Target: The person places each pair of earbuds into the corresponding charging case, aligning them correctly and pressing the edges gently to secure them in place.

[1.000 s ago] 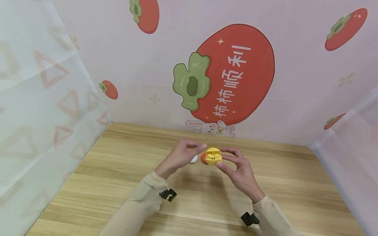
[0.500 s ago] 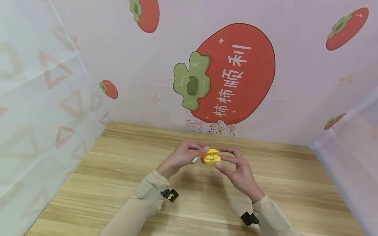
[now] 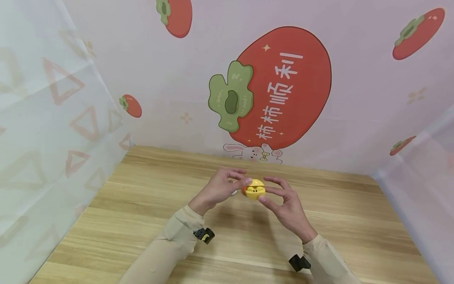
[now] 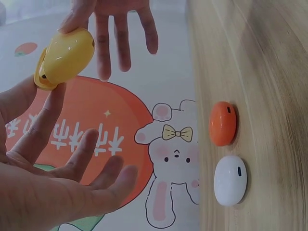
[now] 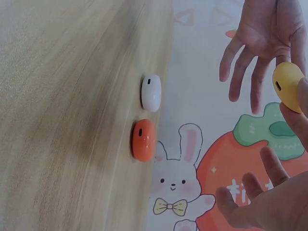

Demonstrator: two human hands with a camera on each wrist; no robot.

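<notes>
A round yellow earbud case (image 3: pixel 255 194) is held up above the table between both hands, its lid partly raised; two earbuds show inside in the head view. My right hand (image 3: pixel 290 209) grips the case body by its right side between thumb and fingers. With thumb and index finger, my left hand (image 3: pixel 218 188) pinches the left edge of the lid, while its other fingers spread loosely. In the left wrist view the glossy yellow shell (image 4: pixel 72 54) shows its rounded outside and a small dark port.
On the wooden table (image 3: pixel 142 221), an orange case (image 4: pixel 223 123) and a white case (image 4: pixel 230 180) lie side by side beyond the hands. A printed backdrop (image 3: pixel 170 79) rises at the table's back edge, with walls at left and right.
The yellow case's lid has come down from wide open to a narrower gap. My left fingertips have moved right onto the lid, while my right hand has stayed nearly still.
</notes>
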